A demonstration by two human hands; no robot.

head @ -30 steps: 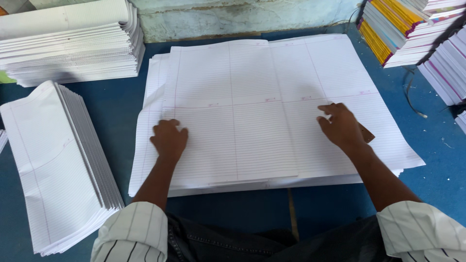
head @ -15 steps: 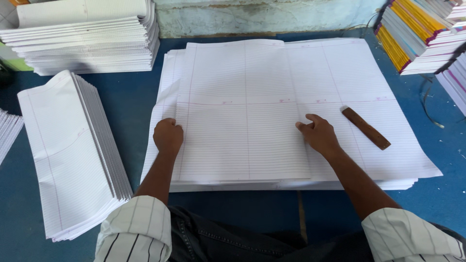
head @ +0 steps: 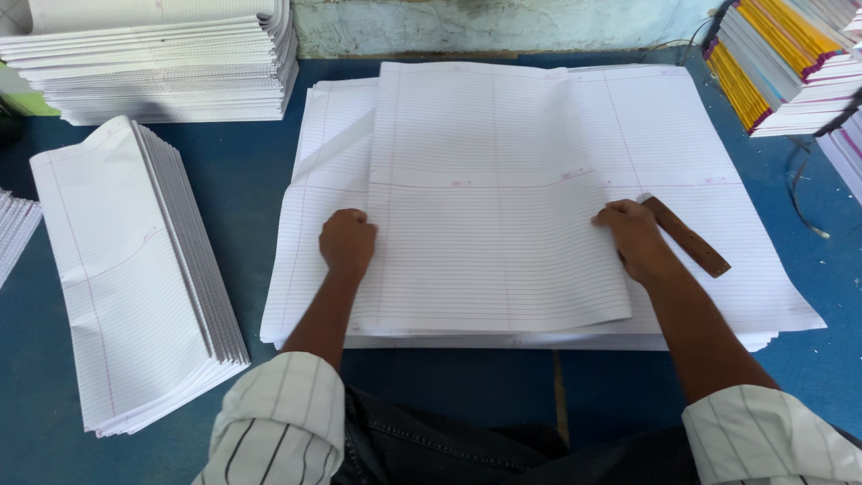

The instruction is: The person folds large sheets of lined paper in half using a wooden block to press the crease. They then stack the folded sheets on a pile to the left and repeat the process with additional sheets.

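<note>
**Two hands on a folded ruled sheet over a paper stack**

The left hand [head: 347,242] rests knuckles-up on the large white ruled paper sheet [head: 489,207], which lies folded over on top of the wide flat stack of ruled white sheets [head: 718,287] in the middle of the blue table [head: 242,171]. Its fingers are curled under into a loose fist, pressing down near the sheet's left edge. The right hand [head: 633,238] lies at the sheet's right edge, fingers bent and close together, the tips set on the paper's fold; whether they pinch the edge or only press it I cannot tell.

Just beside the right hand, touching or nearly touching its knuckles, a narrow brown wooden strip [head: 687,236] lies slantwise on the stack. The folded sheet covers the stack's middle, with bare ruled paper showing to its left and right.

To the left, well apart from the hands, sits a fanned pile of folded white ruled sheets [head: 126,269]. At the far left corner stands a taller pile of white paper [head: 162,72]. At the far right corner there is a stack of bound notebooks with yellow and grey spines [head: 777,63]. Striped white shirt sleeves [head: 278,422] show at the bottom, near the table's edge
</note>
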